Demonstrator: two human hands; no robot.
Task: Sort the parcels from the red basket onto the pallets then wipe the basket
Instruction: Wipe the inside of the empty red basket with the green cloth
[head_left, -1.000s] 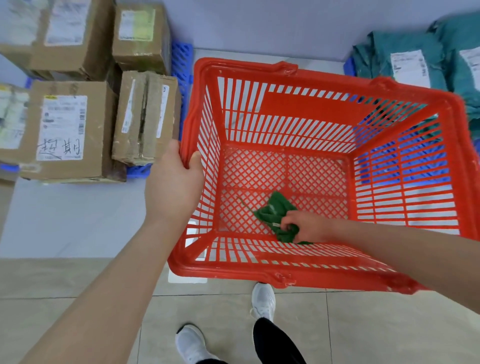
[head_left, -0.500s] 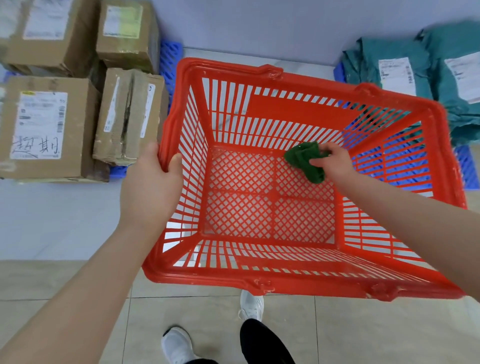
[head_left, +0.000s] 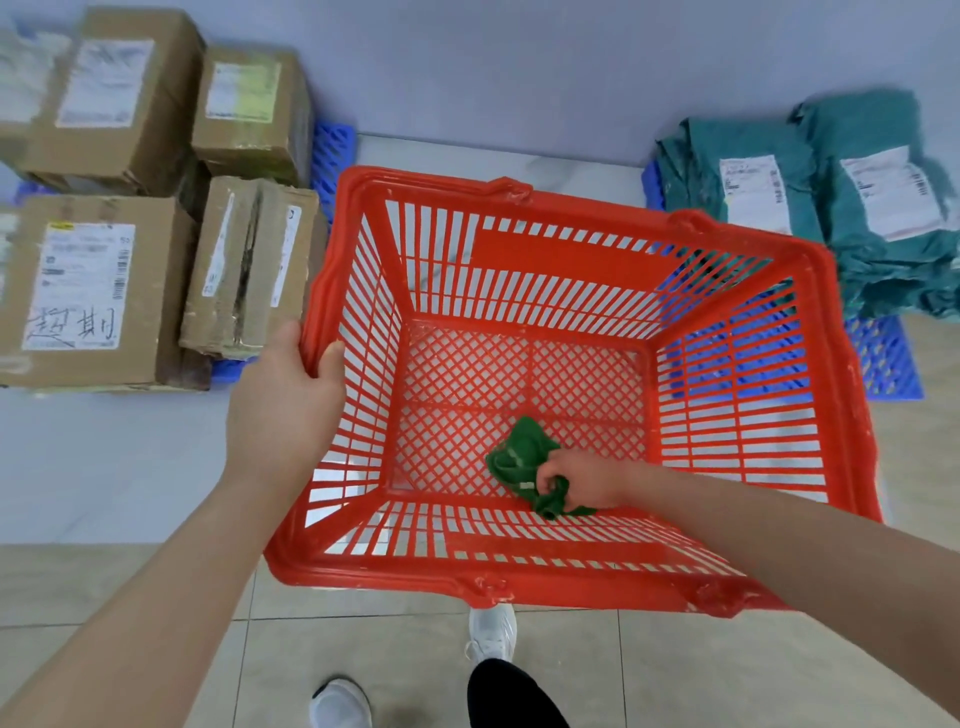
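The red basket (head_left: 582, 202) is held up in front of me and holds no parcels. My left hand (head_left: 288, 395) grips its left rim, thumb hooked inside. My right hand (head_left: 579, 483) reaches in from the right and grips a crumpled green cloth (head_left: 522, 457), pressed on the mesh floor near the basket's near wall. Brown cardboard parcels (head_left: 78, 291) are stacked on a blue pallet (head_left: 332, 145) at the left. Teal bag parcels (head_left: 810, 208) lie on another blue pallet (head_left: 883, 364) at the right.
A pale wall runs behind both pallets. The floor is beige tile near me and white further off. My two feet in white shoes (head_left: 491, 634) stand just under the basket's near edge.
My right hand has drawn the green cloth from the basket floor's far right back to the near side. The left hand kept its grip on the rim, and the basket shifted slightly right.
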